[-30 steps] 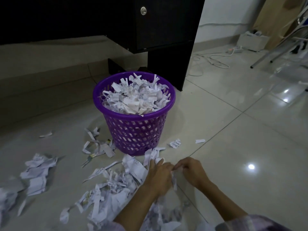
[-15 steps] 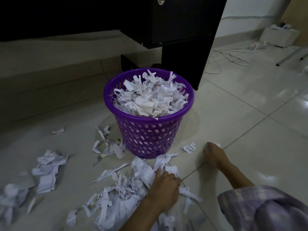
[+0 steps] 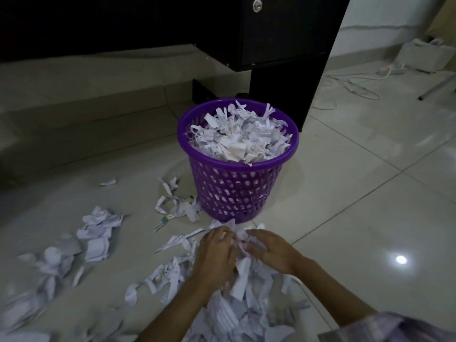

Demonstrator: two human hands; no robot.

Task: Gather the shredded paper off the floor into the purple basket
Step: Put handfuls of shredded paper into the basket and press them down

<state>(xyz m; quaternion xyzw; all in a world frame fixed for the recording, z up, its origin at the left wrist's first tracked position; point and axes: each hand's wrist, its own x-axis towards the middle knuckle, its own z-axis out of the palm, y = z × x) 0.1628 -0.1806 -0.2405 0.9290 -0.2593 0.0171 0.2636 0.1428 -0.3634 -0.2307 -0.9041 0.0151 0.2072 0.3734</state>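
The purple basket [image 3: 234, 191] stands upright on the tiled floor, heaped to its rim with white shredded paper [image 3: 239, 139]. Just in front of its base, my left hand [image 3: 217, 253] and my right hand [image 3: 269, 253] close in from both sides on a bunch of shreds [image 3: 240, 245], fingers curled over it. A bigger pile of shredded paper [image 3: 229, 314] lies under and behind my hands. More shreds lie scattered at the left [image 3: 96, 233] and beside the basket [image 3: 175, 206].
A dark desk [image 3: 283, 33] with a side panel [image 3: 283, 95] stands right behind the basket. A low ledge [image 3: 74, 119] runs along the left. Cables [image 3: 357, 87], a white box [image 3: 419, 55] and a metal leg [image 3: 436, 87] are at the far right.
Half a second ago my right hand was reaching out to a scrap on the right. It has come back beside my left hand, and both now hold a bunch of shreds.
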